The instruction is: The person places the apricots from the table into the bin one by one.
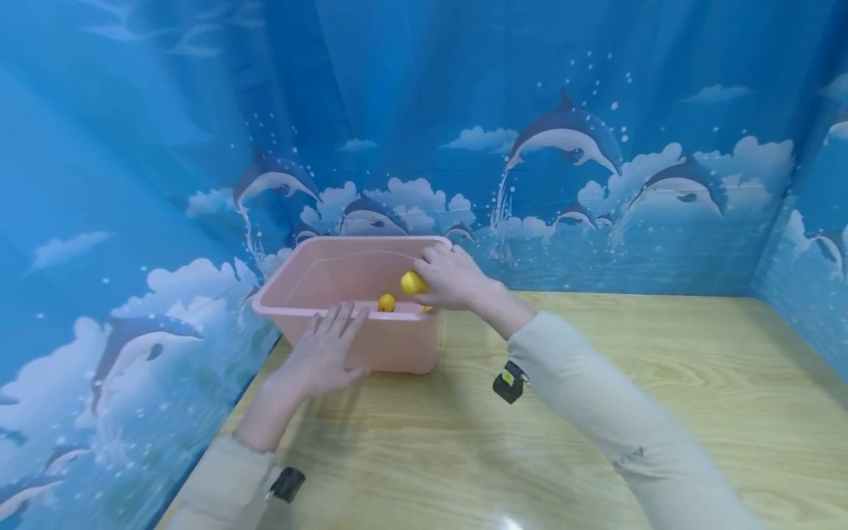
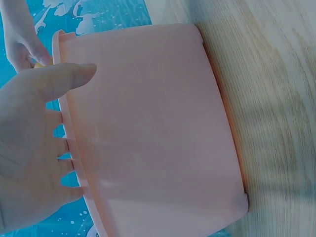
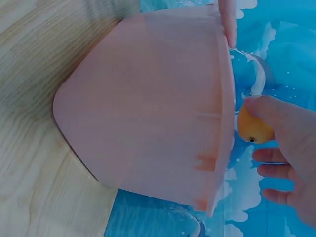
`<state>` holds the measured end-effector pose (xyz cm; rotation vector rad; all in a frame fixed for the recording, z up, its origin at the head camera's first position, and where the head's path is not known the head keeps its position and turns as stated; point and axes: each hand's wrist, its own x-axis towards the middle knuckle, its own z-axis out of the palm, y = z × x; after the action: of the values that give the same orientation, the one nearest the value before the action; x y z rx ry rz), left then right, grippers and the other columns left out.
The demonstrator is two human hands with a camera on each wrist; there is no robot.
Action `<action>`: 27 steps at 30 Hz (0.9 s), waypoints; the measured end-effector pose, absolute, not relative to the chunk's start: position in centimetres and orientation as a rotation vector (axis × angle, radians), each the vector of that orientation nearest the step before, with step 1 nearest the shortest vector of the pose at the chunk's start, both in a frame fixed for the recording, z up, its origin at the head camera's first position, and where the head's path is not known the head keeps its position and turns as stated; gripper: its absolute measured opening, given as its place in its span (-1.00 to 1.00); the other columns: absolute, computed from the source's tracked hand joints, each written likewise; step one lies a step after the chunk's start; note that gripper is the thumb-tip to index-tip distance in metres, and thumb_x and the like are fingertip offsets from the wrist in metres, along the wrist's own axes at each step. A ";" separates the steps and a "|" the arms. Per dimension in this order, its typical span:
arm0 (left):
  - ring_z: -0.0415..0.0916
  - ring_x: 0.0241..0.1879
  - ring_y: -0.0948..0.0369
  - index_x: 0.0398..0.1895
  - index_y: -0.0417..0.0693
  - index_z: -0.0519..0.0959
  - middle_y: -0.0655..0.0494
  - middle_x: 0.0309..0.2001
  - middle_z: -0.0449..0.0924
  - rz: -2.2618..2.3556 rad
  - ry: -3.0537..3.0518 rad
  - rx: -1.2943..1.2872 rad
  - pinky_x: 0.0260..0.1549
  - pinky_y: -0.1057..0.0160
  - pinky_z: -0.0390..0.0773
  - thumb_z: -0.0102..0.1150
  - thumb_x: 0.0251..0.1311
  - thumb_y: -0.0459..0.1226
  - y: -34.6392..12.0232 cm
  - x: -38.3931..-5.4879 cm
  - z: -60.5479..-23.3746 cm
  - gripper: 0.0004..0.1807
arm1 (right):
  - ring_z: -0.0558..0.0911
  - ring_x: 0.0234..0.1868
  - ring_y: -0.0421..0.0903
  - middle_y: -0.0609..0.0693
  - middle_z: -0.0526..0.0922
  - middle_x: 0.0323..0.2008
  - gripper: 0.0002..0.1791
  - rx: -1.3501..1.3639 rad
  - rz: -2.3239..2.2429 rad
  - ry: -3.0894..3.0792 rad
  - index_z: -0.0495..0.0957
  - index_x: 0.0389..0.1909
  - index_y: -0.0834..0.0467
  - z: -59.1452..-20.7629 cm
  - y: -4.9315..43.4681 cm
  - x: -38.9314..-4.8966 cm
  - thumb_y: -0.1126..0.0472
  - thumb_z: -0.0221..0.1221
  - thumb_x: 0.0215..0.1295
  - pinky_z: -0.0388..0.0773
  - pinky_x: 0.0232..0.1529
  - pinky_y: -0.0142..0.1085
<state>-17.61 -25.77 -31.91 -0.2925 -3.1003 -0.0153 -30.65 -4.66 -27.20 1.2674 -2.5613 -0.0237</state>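
A pink plastic bin [image 1: 391, 342] stands on the wooden table. My right hand [image 1: 452, 278] is over the bin's right end, pinching a rounded yellow-orange fruit [image 3: 254, 126] between thumb and fingers; a small dark spot marks the fruit's end. Inside the bin lies another yellow-orange fruit [image 1: 386, 302], with a sliver of a further yellow thing showing below my right hand. My left hand [image 1: 319, 361] rests on the near rim, fingers spread and fairly straight across it. Its thumb [image 2: 74, 76] points along the outer wall. The near wall hides most of the bin's floor.
Blue dolphin-printed curtains [image 1: 411, 110] hang behind the bin and along the left and right sides. The wooden tabletop [image 1: 629, 375] stretches to the right. Small black devices [image 1: 509, 383] are strapped at both sleeve cuffs.
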 end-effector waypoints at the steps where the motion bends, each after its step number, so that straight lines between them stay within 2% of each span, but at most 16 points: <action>1: -0.38 0.42 -0.07 0.47 -0.06 -0.17 -0.12 0.46 -0.30 -0.013 -3.103 -0.295 0.32 -0.13 -0.29 0.18 0.13 0.04 -25.8 -17.6 -31.9 0.00 | 0.38 -0.11 -0.07 -0.01 0.46 -0.15 -0.58 1.263 -0.030 -2.556 0.49 -0.10 0.07 -27.3 -4.9 -30.7 -0.16 0.12 0.21 0.36 -0.23 -0.23; 8: -0.40 0.42 -0.06 0.47 -0.04 -0.19 -0.11 0.46 -0.32 -0.014 -3.111 -0.310 0.32 -0.13 -0.31 0.17 0.13 0.05 -25.8 -17.7 -32.0 0.00 | 0.39 -0.04 -0.02 0.03 0.47 -0.08 -0.44 1.265 -0.101 -2.564 0.47 0.02 0.13 -27.3 -5.5 -30.2 -0.23 0.05 0.24 0.38 -0.03 -0.13; 16: -0.42 0.42 -0.06 0.47 -0.02 -0.23 -0.10 0.46 -0.34 0.008 -3.139 -0.312 0.32 -0.12 -0.31 0.14 0.14 0.08 -25.6 -18.2 -31.5 0.01 | 0.39 -0.13 -0.07 0.00 0.46 -0.13 -0.45 1.215 -0.072 -2.601 0.45 0.09 0.10 -27.7 -3.8 -30.1 -0.19 0.09 0.24 0.34 -0.28 -0.25; 27: -0.36 0.42 -0.05 0.47 0.01 -0.15 -0.08 0.47 -0.28 -0.073 -3.187 -0.266 0.32 -0.12 -0.24 0.08 0.18 0.11 -25.9 -18.6 -30.7 -0.06 | 0.42 -0.05 -0.01 0.04 0.51 -0.08 -0.51 1.198 0.064 -2.624 0.48 0.10 0.11 -29.9 0.9 -30.1 -0.13 0.05 0.30 0.40 -0.14 -0.15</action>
<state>-18.57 -25.94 -30.67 -0.2660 -3.1871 -0.0730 -30.09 0.86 -29.86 1.1980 -2.6242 0.0643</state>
